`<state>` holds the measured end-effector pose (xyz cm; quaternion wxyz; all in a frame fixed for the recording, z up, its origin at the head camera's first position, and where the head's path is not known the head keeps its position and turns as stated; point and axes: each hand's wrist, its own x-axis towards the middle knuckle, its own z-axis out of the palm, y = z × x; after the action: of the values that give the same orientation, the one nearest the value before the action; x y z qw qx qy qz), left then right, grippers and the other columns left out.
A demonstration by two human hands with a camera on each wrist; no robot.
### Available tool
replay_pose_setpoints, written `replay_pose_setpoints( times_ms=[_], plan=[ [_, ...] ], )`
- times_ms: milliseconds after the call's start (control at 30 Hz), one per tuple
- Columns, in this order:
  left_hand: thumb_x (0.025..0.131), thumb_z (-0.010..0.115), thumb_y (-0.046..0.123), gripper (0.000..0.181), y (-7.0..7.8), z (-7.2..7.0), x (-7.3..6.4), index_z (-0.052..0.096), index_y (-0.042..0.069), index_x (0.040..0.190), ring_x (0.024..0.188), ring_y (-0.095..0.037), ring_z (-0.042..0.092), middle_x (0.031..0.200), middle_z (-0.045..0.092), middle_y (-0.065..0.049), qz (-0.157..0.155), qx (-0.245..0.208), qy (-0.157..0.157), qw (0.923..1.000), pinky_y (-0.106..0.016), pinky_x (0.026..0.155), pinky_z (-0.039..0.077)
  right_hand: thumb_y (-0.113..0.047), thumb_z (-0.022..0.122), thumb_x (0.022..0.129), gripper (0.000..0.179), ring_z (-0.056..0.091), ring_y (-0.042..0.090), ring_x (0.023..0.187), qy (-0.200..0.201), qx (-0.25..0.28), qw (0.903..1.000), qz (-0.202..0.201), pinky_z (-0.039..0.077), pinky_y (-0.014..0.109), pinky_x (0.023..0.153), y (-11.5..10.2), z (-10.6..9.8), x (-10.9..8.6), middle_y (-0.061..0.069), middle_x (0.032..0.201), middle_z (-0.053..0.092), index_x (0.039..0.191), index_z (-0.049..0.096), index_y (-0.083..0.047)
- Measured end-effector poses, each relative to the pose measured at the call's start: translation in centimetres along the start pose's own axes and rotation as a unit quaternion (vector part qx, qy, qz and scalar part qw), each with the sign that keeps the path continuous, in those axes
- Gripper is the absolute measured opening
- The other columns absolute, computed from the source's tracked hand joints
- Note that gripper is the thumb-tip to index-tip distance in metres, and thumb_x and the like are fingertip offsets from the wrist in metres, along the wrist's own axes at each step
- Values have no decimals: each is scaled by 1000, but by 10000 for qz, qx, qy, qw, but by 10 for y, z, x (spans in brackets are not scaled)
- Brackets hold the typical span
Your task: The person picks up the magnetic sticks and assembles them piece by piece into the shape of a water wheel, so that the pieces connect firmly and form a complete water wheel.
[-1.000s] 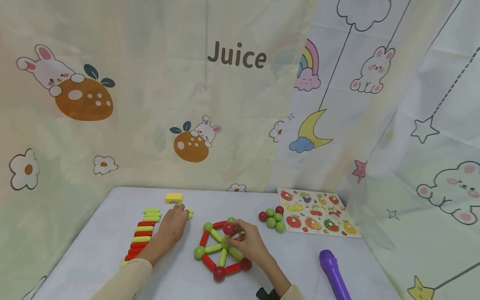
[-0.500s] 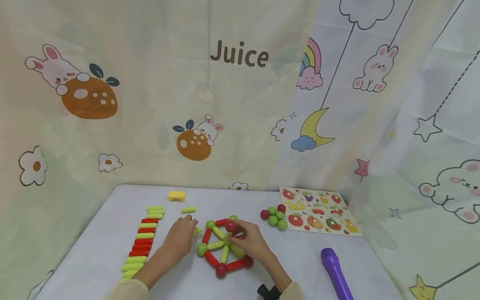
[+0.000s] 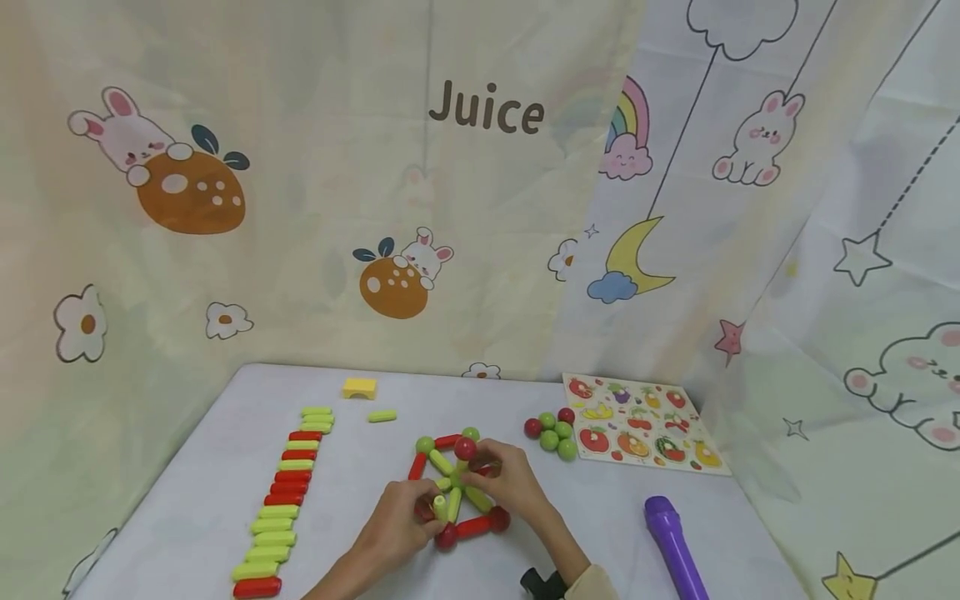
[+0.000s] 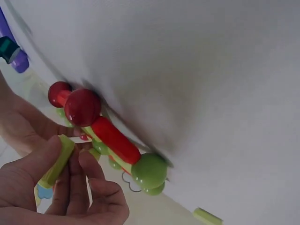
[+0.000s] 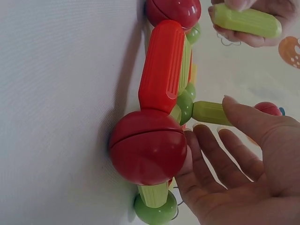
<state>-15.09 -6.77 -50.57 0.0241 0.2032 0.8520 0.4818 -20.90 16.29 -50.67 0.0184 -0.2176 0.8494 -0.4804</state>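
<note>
A wheel-shaped frame of magnetic rods and balls lies on the table, its near red ball (image 3: 446,537) and red rod (image 5: 161,65) in plain sight. From its green centre ball (image 5: 185,105) rises a yellow-green rod (image 5: 211,112) topped by a red ball (image 3: 465,448). My right hand (image 3: 513,483) holds this upright rod, the thumb against it and the other fingers loosely spread below. Between thumb and fingers, my left hand (image 3: 396,517) pinches a loose yellow-green rod (image 4: 58,161) just above the frame's left side, which it partly hides in the head view.
Red and yellow-green rods (image 3: 273,525) form a column on the left. Farther back are a yellow block (image 3: 360,388) and one single rod (image 3: 382,416). Several balls (image 3: 549,432) sit beside a fruit picture board (image 3: 637,425). At right lies a purple toy microphone (image 3: 675,546).
My left hand has come from the back left toward the frame, bringing a yellow-green rod with it. The right hand stays at the upright rod. The head view has shifted slightly.
</note>
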Motion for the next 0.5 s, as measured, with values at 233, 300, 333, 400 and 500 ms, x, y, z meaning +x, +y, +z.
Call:
replay_pose_setpoints(
  times_ms=[233, 300, 333, 400, 500],
  plan=[
    [96, 78, 10, 10, 29, -12, 22, 80, 1, 100, 79, -15, 57, 83, 67, 2, -468, -690, -292, 9961, -24, 63, 48, -12, 82, 97, 23, 75, 27, 107, 85, -106, 9999, -68, 63, 39, 90, -2, -1, 0, 4, 114, 79, 120, 76, -12],
    [98, 74, 13, 14, 32, -14, 28, 81, 0, 99, 79, -15, 55, 80, 64, 3, -769, -820, -393, 9929, -25, 63, 46, -11, 81, 98, 23, 75, 27, 107, 88, -144, 9998, -133, 63, 40, 90, -2, 0, 0, 4, 114, 79, 120, 76, -11],
    [99, 73, 14, 17, 33, -15, 29, 82, 0, 100, 78, -15, 54, 78, 62, 3, -945, -872, -422, 9908, -26, 62, 44, -11, 80, 98, 22, 75, 27, 107, 94, -159, 9997, -161, 63, 40, 90, -2, 1, 0, 4, 113, 79, 120, 77, -11],
    [100, 71, 16, 19, 35, -16, 31, 82, 1, 99, 76, -14, 51, 74, 58, 4, -1254, -959, -429, 9865, -26, 61, 40, -11, 79, 99, 21, 75, 27, 107, 81, -168, 9996, -195, 63, 39, 90, -1, 1, 1, 4, 113, 80, 120, 77, -12],
    [101, 71, 18, 21, 37, -15, 33, 83, 1, 99, 72, -13, 48, 71, 53, 4, -1512, -1012, -365, 9826, -25, 59, 37, -10, 78, 100, 21, 75, 26, 107, 54, -127, 9997, -218, 63, 38, 90, 0, 1, 2, 4, 113, 79, 121, 77, -12]
  ],
)
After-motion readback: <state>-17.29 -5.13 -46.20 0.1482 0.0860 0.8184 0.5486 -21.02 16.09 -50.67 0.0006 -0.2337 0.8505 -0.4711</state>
